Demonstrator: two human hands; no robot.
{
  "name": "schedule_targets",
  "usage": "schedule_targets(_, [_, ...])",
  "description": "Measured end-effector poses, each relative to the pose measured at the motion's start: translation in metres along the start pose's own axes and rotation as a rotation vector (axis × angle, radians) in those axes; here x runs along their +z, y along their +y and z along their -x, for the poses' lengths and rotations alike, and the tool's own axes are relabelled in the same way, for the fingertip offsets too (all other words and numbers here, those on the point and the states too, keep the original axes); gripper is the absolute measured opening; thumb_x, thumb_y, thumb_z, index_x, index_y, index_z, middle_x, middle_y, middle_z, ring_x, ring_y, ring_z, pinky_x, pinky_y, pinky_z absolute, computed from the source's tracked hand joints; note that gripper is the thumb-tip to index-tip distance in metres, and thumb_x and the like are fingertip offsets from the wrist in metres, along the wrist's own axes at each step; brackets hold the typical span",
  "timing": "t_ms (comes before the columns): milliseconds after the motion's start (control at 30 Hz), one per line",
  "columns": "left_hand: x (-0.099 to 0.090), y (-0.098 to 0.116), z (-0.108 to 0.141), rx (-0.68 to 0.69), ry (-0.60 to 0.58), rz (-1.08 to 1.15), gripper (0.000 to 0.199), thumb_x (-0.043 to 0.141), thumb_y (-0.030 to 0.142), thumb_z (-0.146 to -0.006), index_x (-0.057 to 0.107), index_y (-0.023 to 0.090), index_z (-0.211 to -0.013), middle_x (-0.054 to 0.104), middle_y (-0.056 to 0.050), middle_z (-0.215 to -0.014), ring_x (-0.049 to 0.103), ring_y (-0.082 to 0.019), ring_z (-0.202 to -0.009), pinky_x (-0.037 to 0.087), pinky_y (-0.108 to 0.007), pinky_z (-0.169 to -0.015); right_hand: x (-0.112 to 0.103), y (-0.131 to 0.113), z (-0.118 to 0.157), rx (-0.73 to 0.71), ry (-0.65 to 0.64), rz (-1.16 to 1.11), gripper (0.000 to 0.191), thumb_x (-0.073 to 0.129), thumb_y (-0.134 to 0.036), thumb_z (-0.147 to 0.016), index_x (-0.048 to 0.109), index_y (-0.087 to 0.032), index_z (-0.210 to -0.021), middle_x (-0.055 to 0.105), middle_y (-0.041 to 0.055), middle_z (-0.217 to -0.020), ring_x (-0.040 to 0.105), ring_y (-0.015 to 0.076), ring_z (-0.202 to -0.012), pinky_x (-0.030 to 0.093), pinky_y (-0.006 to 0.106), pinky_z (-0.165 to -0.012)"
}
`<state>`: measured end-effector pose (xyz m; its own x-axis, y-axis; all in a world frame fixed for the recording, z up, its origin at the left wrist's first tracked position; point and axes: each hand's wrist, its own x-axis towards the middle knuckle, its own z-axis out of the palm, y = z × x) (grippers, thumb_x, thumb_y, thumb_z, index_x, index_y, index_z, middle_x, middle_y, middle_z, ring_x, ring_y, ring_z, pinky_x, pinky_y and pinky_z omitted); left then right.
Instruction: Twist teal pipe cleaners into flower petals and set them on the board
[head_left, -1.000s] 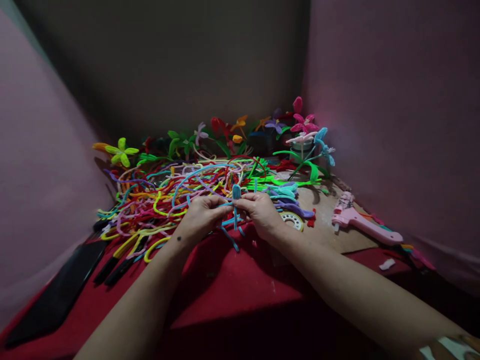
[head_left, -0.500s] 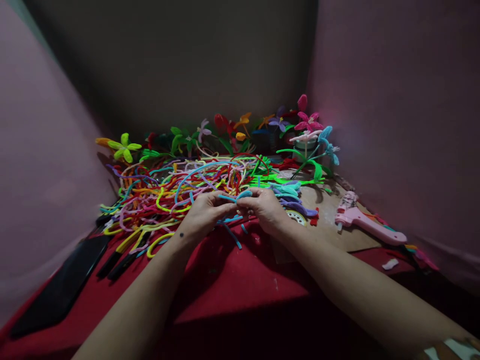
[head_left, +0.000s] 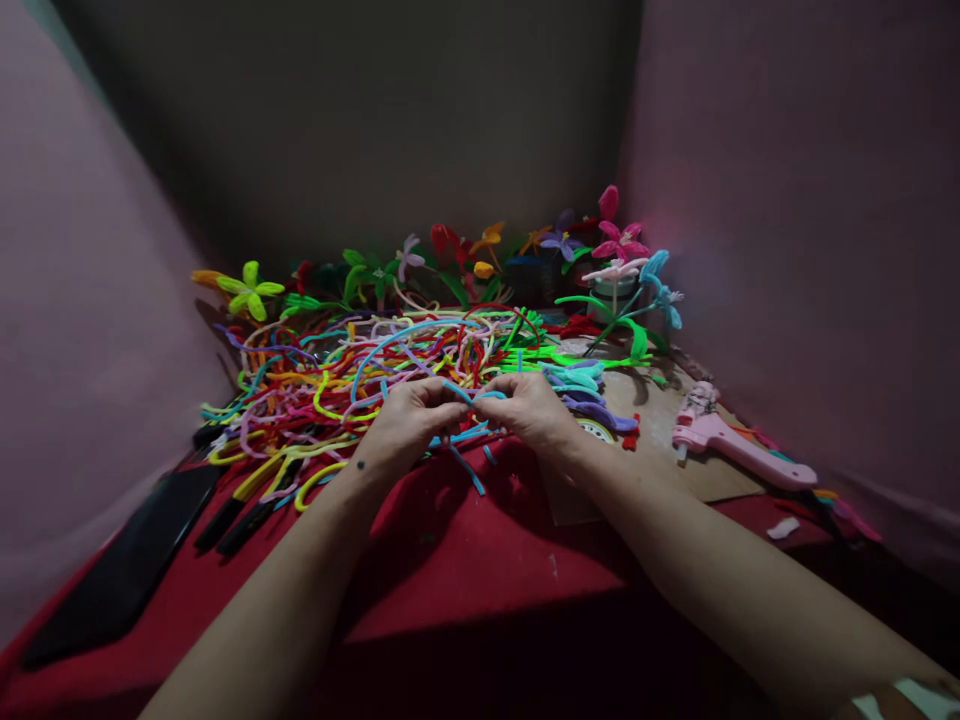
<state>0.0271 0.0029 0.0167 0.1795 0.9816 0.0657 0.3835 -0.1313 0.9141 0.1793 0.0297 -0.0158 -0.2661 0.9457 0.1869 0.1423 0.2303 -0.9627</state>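
A short blue pipe cleaner (head_left: 457, 393) is pinched between my two hands, which nearly meet at the fingertips. My left hand (head_left: 411, 422) grips its left part with thumb and fingers. On the other side my right hand (head_left: 529, 410) pinches the right part, where the blue piece looks bent. Behind and to the left lies a tangled heap of colourful pipe cleaners (head_left: 300, 375). Loose blue pieces (head_left: 469, 470) rest on the red cloth (head_left: 487, 560) below my hands. Light blue and purple fuzzy petals (head_left: 581, 380) lie beside my right hand.
A pink glue gun (head_left: 739, 450) lies on a brown board (head_left: 652, 400) at the right. Fuzzy flowers, including a yellow-green one (head_left: 251, 291) and a pink one (head_left: 621, 241), stand along the back. At the left is a flat black object (head_left: 124, 565).
The blue piece between my fingers has changed angle: its left part now slants more and its right part sits lower. Both hands have shifted only slightly.
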Motion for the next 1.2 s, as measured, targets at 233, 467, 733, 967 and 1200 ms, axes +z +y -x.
schedule_targets(233, [-0.003,-0.003,0.0,0.126,-0.011,-0.13,0.012,0.057,0.023,-0.07,0.063,0.013,-0.073,0.055,0.002,-0.059,0.048,-0.01,-0.053,0.039,-0.021,-0.052,0.0,-0.004,0.004,0.042,-0.07,-0.182,0.014,0.058,-0.026,-0.061,0.06,-0.012,-0.057,0.049,-0.0028,-0.044,0.041,0.007,-0.041,0.03,0.021,-0.042])
schedule_targets(467, [0.0,-0.021,-0.005,0.804,-0.008,-0.799,0.021,0.043,0.018,-0.082,0.063,0.015,-0.089,0.063,-0.008,-0.081,0.054,-0.016,-0.075,0.042,-0.029,-0.072,-0.001,0.008,-0.003,0.31,-0.139,-0.498,0.009,0.056,-0.014,-0.053,0.052,-0.013,-0.045,0.049,-0.0017,-0.04,0.039,0.0063,-0.036,0.026,0.019,-0.036])
schedule_targets(733, [0.003,-0.011,-0.003,0.447,0.076,-0.413,0.019,0.047,0.028,-0.082,0.061,0.016,-0.079,0.062,-0.003,-0.071,0.055,-0.013,-0.067,0.043,-0.024,-0.065,-0.003,0.006,-0.002,0.082,-0.039,-0.303,0.009,0.057,-0.02,-0.059,0.057,-0.013,-0.053,0.047,-0.0035,-0.043,0.038,0.0069,-0.04,0.029,0.021,-0.042])
schedule_targets(967, [-0.002,-0.008,-0.005,0.031,-0.115,0.012,0.021,0.062,0.035,-0.068,0.063,0.014,-0.07,0.06,-0.001,-0.063,0.052,-0.011,-0.057,0.04,-0.022,-0.057,0.002,-0.001,0.008,-0.34,0.128,0.244,0.014,0.049,-0.018,-0.071,0.062,-0.015,-0.067,0.057,-0.0004,-0.061,0.048,0.0106,-0.059,0.036,0.022,-0.06])
schedule_targets(1200, [-0.005,-0.01,-0.003,0.069,-0.107,-0.144,0.019,0.055,0.032,-0.07,0.064,0.014,-0.071,0.054,0.001,-0.057,0.046,-0.011,-0.053,0.034,-0.023,-0.051,0.001,0.0,0.01,-0.51,0.102,0.403,0.011,0.047,-0.014,-0.073,0.056,-0.016,-0.068,0.058,0.0026,-0.068,0.05,0.0122,-0.064,0.037,0.023,-0.064])
